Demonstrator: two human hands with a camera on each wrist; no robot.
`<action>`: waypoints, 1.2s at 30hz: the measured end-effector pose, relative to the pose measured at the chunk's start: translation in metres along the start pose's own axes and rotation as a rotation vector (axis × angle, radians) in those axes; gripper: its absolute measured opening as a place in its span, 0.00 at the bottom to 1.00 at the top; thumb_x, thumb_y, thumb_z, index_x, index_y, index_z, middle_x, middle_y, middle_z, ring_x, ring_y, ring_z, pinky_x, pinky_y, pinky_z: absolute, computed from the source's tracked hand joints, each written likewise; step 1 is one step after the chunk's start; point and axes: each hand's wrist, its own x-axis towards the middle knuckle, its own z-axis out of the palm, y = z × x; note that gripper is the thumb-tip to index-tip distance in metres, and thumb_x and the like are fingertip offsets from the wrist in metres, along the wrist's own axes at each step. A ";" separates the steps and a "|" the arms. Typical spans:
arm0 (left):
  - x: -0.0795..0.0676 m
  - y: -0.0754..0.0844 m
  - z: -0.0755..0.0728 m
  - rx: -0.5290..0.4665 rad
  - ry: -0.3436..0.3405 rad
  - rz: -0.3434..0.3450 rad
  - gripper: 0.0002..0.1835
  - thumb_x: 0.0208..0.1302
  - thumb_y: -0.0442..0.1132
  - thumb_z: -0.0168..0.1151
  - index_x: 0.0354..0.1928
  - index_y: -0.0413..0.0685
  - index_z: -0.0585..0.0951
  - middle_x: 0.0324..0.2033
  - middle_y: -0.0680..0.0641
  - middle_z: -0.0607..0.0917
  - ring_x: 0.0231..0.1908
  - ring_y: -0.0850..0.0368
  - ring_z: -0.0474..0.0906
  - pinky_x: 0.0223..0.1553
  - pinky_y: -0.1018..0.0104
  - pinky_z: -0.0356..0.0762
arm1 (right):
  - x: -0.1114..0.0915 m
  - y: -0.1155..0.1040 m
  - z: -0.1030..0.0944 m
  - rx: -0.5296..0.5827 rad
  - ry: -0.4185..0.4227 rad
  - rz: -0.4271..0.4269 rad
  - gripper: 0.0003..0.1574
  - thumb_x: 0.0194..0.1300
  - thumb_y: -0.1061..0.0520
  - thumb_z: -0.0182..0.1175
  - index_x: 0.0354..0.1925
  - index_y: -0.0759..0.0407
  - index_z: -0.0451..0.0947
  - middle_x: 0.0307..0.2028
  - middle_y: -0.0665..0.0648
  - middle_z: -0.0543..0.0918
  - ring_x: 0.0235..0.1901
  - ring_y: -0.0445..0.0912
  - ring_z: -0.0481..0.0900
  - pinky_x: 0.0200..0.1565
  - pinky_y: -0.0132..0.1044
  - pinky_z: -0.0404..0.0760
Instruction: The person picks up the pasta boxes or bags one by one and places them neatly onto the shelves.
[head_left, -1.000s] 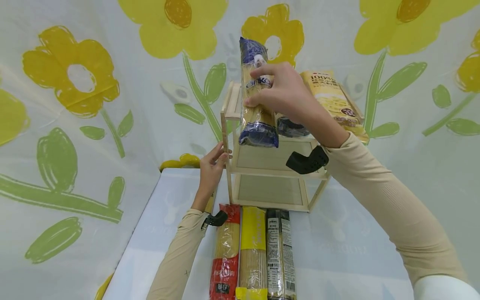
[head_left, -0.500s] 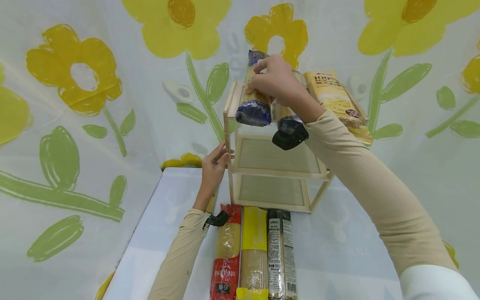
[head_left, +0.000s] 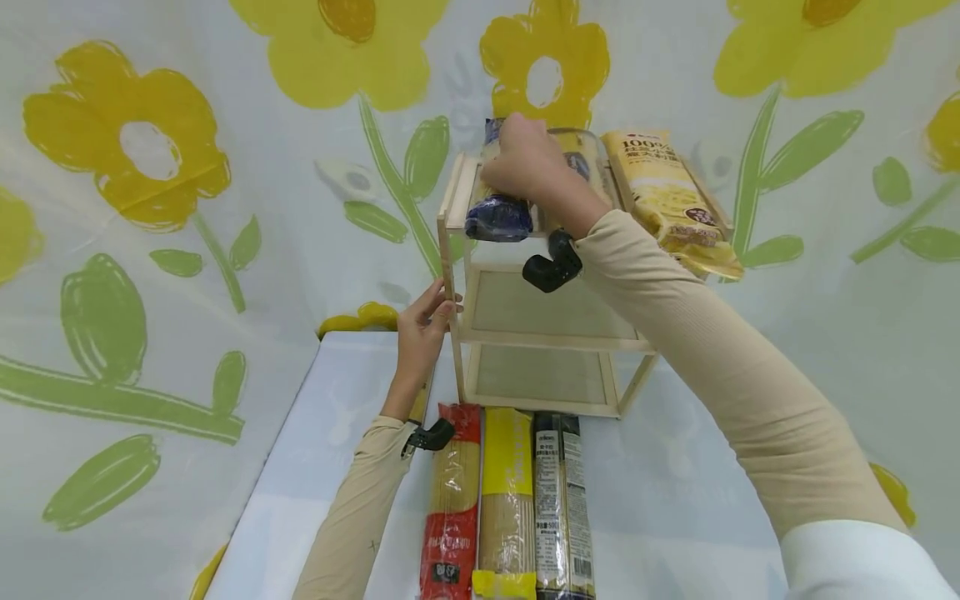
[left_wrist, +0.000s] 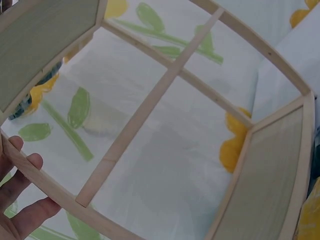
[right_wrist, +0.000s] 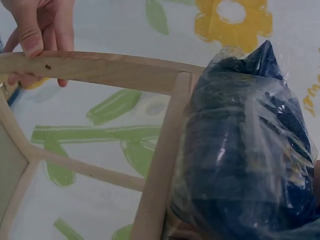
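A light wooden rack (head_left: 555, 341) with tiers stands on the white table. At the left of its top tier lies a pack of spaghetti with blue ends (head_left: 498, 220). My right hand (head_left: 525, 158) holds this pack from above, covering its middle. In the right wrist view, the crinkled blue end of the spaghetti pack (right_wrist: 240, 150) lies beside the wooden frame (right_wrist: 160, 165). Lower down, my left hand (head_left: 422, 329) grips the rack's left front post. The left wrist view has fingers (left_wrist: 34, 212) of that hand at the post.
Right of the held pack lie another clear pasta pack (head_left: 588, 158) and a yellow pasta bag (head_left: 663, 192), overhanging the front. Before the rack are a red spaghetti pack (head_left: 452, 500), a yellow one (head_left: 507, 517) and a black one (head_left: 555, 508). A flowered cloth (head_left: 285, 167) hangs behind.
My right hand has lowered the blue-ended spaghetti pack from above the rack onto the left of the top tier. My left hand has stayed on the post.
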 end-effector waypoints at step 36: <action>0.002 -0.007 -0.005 0.010 -0.011 -0.022 0.24 0.68 0.27 0.51 0.65 0.32 0.65 0.44 0.29 0.81 0.42 0.33 0.79 0.34 0.43 0.78 | -0.060 -0.006 -0.019 -0.043 -0.062 -0.271 0.32 0.66 0.45 0.56 0.63 0.59 0.68 0.61 0.57 0.71 0.47 0.50 0.73 0.48 0.44 0.73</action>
